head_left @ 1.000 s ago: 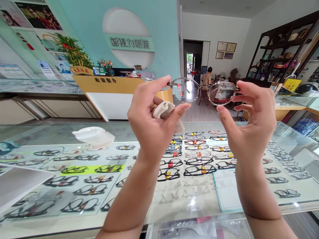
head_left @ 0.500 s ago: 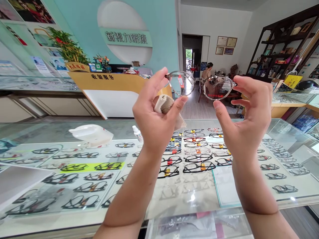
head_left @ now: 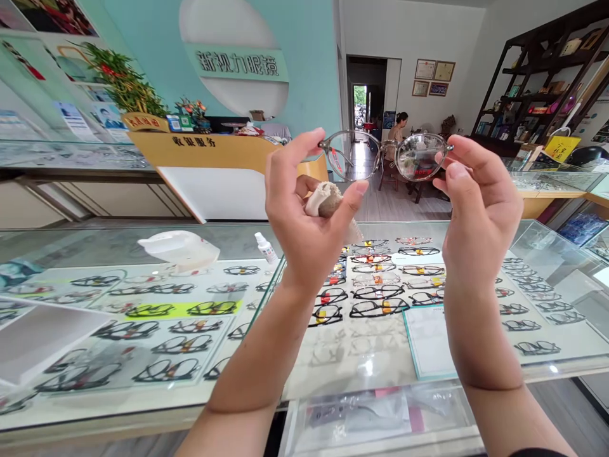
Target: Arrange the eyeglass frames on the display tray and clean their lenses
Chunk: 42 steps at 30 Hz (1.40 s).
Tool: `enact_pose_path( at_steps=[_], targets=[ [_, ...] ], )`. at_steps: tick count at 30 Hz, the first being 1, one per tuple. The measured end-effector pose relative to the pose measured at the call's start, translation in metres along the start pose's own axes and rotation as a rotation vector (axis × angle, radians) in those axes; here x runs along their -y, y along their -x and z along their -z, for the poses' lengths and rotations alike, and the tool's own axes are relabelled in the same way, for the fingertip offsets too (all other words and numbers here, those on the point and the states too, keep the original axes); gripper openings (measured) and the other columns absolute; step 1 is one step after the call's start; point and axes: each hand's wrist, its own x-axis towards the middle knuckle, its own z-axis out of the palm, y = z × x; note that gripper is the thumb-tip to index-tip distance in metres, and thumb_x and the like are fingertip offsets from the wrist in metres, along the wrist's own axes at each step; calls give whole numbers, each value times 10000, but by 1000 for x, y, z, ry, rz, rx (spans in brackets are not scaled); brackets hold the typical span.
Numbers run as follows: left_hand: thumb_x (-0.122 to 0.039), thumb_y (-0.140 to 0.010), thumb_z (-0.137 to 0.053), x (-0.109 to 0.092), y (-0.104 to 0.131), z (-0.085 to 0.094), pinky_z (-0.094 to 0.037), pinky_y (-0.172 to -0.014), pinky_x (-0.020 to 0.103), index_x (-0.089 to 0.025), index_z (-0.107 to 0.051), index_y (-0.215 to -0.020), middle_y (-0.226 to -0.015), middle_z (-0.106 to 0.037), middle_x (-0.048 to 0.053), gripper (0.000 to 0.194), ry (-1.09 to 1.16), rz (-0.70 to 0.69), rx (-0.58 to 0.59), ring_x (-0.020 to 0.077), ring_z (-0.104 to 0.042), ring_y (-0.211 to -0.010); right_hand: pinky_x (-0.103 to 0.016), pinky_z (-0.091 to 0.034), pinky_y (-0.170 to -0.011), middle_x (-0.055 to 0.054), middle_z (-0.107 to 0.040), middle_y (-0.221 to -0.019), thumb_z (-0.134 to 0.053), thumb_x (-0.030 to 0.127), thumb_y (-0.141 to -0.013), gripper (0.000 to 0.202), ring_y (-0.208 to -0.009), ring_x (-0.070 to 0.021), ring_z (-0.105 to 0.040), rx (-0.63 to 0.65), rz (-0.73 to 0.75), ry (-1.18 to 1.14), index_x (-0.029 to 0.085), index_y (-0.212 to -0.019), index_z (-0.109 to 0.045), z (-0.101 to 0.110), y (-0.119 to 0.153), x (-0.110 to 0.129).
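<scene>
Held up above the glass counter is a pair of round, thin-rimmed eyeglasses (head_left: 389,145), its lenses facing me. My left hand (head_left: 304,209) grips the frame's left end with the index finger, its thumb below the left lens. Tucked in that same palm is a crumpled beige cloth (head_left: 328,198). My right hand (head_left: 480,197) pinches the right end of the frame between thumb and fingers. Red print shows on the right lens, and something red is visible through the left one. The temples are mostly hidden behind the frame.
Many eyeglasses lie in rows inside the glass display counter (head_left: 328,374). On top stand a white spray bottle (head_left: 265,247) and a white plastic piece (head_left: 179,249). A cashier desk (head_left: 209,190) is beyond, and a person (head_left: 398,127) sits at the back.
The eyeglasses have turned slightly, the left lens coming nearer. My right thumb has moved up from below the right lens to the frame's end. The view has shifted a little.
</scene>
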Motion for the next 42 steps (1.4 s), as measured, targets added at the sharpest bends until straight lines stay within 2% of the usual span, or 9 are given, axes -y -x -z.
enact_pose_path(
  at_steps=[6,11,17,23,28,34,38,40,42],
  targets=[
    [-676,-921,-743,14,12,0,-605,-809,429,-387,-586,-1456,-1508,-623,99,628,-74,24,39,316,-657,-1243,-448,-656,-914,-72,-744,-1139,-567,457,-1053,289,-1086,-233,-760,20,-128,32,265,-1216,-709,4,7,-18],
    [-667,-899,-765,37,49,-3,-581,-794,403,-361,-624,-1444,-1439,-646,124,641,-87,93,69,269,-675,-1054,-444,-624,-929,-73,-690,-1165,-531,523,-1074,349,-1105,-219,-711,76,-149,89,286,-1244,-723,8,43,-41],
    [-665,-854,-814,65,77,-11,-575,-808,418,-344,-620,-1475,-1333,-668,135,725,-171,134,88,295,-655,-1069,-397,-586,-895,-80,-672,-1131,-507,532,-1080,387,-1070,-202,-665,56,-238,96,253,-1191,-751,-2,76,-65],
    [-733,-869,-767,82,89,-20,-560,-755,383,-347,-605,-1481,-1337,-650,134,742,-267,96,82,266,-688,-987,-387,-600,-856,-72,-669,-1132,-486,567,-1086,395,-1061,-201,-692,70,-174,96,265,-1162,-728,-2,83,-83],
    [-825,-816,-753,90,101,-14,-555,-755,401,-338,-589,-1451,-1349,-631,128,816,-271,102,99,291,-690,-1076,-404,-613,-849,-58,-633,-1119,-409,618,-1096,436,-999,-192,-697,69,-131,145,286,-1208,-668,-2,90,-87],
    [-931,-908,-503,98,106,-1,-537,-803,438,-271,-527,-1458,-1403,-585,77,859,-320,179,170,270,-613,-1268,-422,-615,-850,-43,-619,-1060,-455,576,-1095,341,-985,-202,-689,88,-137,88,306,-1128,-660,-3,104,-81],
    [-940,-836,-601,90,106,-1,-559,-810,450,-300,-583,-1399,-1394,-590,119,853,-273,211,139,346,-576,-1361,-459,-625,-872,-59,-621,-1098,-409,611,-1106,382,-1063,-235,-702,123,-207,130,337,-1208,-654,-1,107,-86],
    [-915,-858,-620,85,106,-1,-548,-815,423,-271,-596,-1385,-1385,-591,111,833,-292,221,177,341,-545,-1400,-483,-631,-889,-74,-628,-1123,-362,674,-1102,465,-1098,-251,-707,149,-262,192,335,-1246,-646,-1,106,-87],
    [-897,-906,-587,84,107,0,-536,-815,400,-239,-589,-1384,-1381,-594,99,814,-300,211,201,313,-533,-1404,-484,-635,-870,-66,-634,-1083,-368,736,-1081,512,-1031,-242,-712,108,-251,189,316,-1189,-640,-1,104,-86]
  ],
)
